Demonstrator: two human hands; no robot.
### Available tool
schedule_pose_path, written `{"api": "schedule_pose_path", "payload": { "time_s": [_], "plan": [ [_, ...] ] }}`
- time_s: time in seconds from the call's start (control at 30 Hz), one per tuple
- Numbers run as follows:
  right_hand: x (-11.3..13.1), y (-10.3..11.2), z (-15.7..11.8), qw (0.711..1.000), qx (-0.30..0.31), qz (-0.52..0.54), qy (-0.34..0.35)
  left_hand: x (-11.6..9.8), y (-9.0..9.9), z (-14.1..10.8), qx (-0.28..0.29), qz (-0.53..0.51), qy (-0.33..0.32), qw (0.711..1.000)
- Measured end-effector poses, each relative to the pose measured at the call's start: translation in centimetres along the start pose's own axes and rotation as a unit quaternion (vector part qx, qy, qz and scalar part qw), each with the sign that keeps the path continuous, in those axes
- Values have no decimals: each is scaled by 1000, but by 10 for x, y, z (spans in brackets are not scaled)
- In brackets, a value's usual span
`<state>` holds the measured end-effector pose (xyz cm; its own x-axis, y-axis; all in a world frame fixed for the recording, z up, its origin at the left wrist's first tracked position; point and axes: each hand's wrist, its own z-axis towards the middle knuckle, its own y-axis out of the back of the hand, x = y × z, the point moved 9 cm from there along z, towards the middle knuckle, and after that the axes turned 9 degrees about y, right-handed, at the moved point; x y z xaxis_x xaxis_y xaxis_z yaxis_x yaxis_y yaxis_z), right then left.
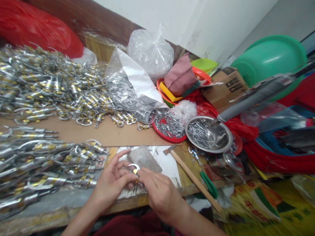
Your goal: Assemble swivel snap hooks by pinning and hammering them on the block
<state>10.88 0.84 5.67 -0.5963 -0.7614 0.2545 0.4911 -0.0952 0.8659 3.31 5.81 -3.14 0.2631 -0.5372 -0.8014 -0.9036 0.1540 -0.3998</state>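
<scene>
Over the table's near edge, my left hand (pixel 112 180) and my right hand (pixel 159 190) meet on one small metal hook fitting (pixel 134 167). Its silvery curved hook and a yellow part show between the fingers; the rest is covered. The left thumb and fingers pinch it from the left, with the index finger stretched out. Closed fingers of the right hand grip it from the other side. Just behind the hands, a grey metal block (pixel 145 158) lies on white paper (pixel 172 165). Right of it rests a hammer (pixel 194 177) with a wooden handle.
Piles of similar fittings (pixel 49 78) cover the left. A red plate (pixel 169 139) of small metal parts and a steel bowl (pixel 230 136) of pins stand beyond the hammer. A green-handled tool (pixel 208 185) lies nearby. A grey pole-like tool (pixel 256 95) slants in from the right.
</scene>
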Motion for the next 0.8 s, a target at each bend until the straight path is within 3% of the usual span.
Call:
{"api": "schedule_pose_path", "payload": {
  "time_s": [0.13,0.23,0.3,0.4,0.47,0.57,0.63,0.7,0.8],
  "plan": [
    [6,2,-5,999,-33,-6,-17,0,-1,0,-1,0,5,1000],
    [-5,2,-13,995,-47,74,-56,0,-1,0,-4,11,5,1000],
    [-29,14,-28,986,-88,84,-114,0,0,0,-11,18,5,1000],
    [-80,44,-71,957,-142,-63,-244,-1,1,-1,-15,19,-3,1000],
    [-113,45,-101,933,-49,-158,-319,-1,1,-2,-18,19,-10,1000],
    [-139,32,-133,911,78,-171,-367,-1,2,-1,-22,27,-9,999],
    [-135,32,-137,914,69,-144,-372,0,2,-1,-17,29,-4,999],
    [-117,40,-127,929,13,-110,-353,1,2,0,-13,27,-2,1000],
    [-75,55,-95,962,-56,-46,-264,0,2,1,-12,26,-6,1000]
  ]
}}
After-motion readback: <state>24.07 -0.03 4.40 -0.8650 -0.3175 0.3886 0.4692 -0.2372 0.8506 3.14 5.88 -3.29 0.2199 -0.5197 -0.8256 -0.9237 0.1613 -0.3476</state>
